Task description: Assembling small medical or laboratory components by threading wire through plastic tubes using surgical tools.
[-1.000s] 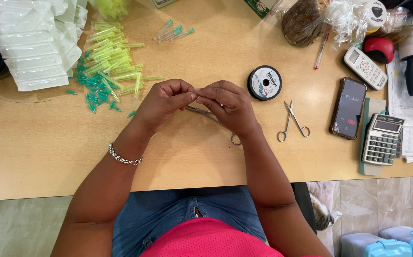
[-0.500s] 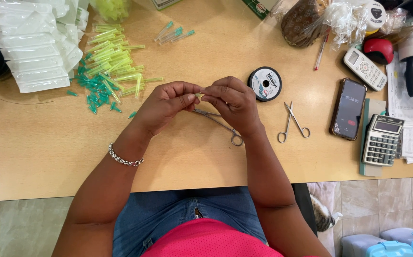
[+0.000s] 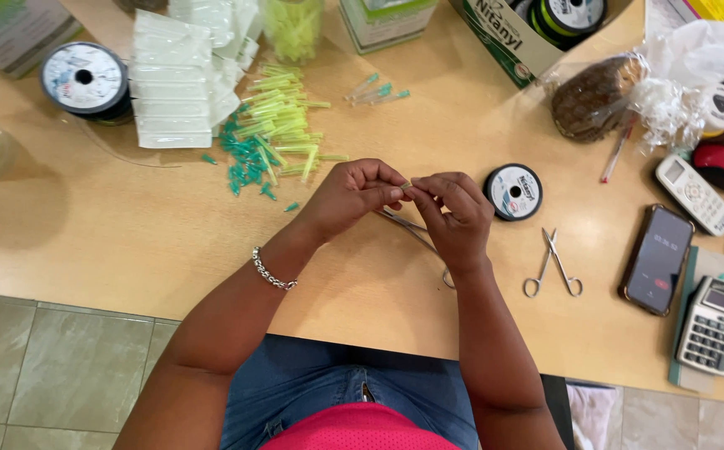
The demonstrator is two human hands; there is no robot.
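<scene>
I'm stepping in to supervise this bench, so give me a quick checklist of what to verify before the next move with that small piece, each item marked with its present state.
1. Small yellow-green piece pinched between both hands: ok, left hand and right hand meet on it.
2. Line threaded through the piece: cannot tell, too fine.
3. Scissors within reach: ok, lying on the table beside the right hand.
4. Line spool nearby: ok, just beyond the right hand.
5. Spare tubes at hand: ok, heaped beyond the left hand.
6. Metal tool under the hands: cannot tell, mostly hidden.
</scene>
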